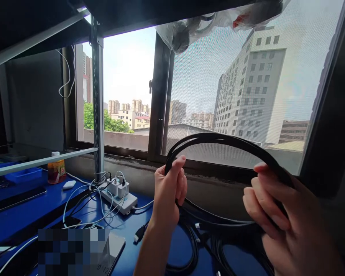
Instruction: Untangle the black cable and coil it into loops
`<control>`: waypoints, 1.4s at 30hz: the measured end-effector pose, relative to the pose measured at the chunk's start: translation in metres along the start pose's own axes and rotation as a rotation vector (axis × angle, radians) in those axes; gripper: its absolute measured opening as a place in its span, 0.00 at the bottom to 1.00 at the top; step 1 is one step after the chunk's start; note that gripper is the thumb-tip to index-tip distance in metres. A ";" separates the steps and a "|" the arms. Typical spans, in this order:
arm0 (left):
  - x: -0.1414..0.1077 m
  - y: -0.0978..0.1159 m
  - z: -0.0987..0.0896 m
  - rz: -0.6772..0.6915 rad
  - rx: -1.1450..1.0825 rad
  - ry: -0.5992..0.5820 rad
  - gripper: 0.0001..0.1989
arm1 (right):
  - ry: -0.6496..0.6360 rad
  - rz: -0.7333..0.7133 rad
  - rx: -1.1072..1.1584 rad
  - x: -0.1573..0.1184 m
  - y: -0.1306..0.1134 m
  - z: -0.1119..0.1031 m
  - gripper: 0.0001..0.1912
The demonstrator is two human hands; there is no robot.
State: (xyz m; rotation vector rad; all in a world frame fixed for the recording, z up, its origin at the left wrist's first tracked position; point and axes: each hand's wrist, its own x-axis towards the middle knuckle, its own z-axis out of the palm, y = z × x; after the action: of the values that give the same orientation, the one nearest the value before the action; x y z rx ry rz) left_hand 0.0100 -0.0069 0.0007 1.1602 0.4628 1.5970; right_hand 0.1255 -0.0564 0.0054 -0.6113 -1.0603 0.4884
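A coiled black cable (215,138) arches in the air between my two hands. My left hand (171,184) is wrapped round the left side of the coil, thumb pointing up. Around the right side of the same coil, my right hand (278,207) is closed, its fingers curled under the strands. The coil's lower strands sag between the hands, above the blue tabletop. One black plug (140,234) with a metal tip lies on the table left of my left forearm; whether it belongs to the held cable I cannot tell.
More black cable coils (194,253) lie beneath my hands. A white power strip (119,199) with chargers and tangled white cords sits left, by a metal shelf post (99,96). Further left are a bottle (56,170) and blue tray (24,175). A phone (116,245) lies in front.
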 end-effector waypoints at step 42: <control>0.031 -0.043 -0.005 -0.280 0.361 -0.188 0.21 | 0.424 -0.091 -0.260 -0.018 -0.004 0.016 0.11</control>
State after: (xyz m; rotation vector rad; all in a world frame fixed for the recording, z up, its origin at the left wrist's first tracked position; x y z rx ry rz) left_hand 0.0285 0.0380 -0.0209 1.4299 0.7751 1.1790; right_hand 0.1043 -0.0672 0.0021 -0.8490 -0.7457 0.1296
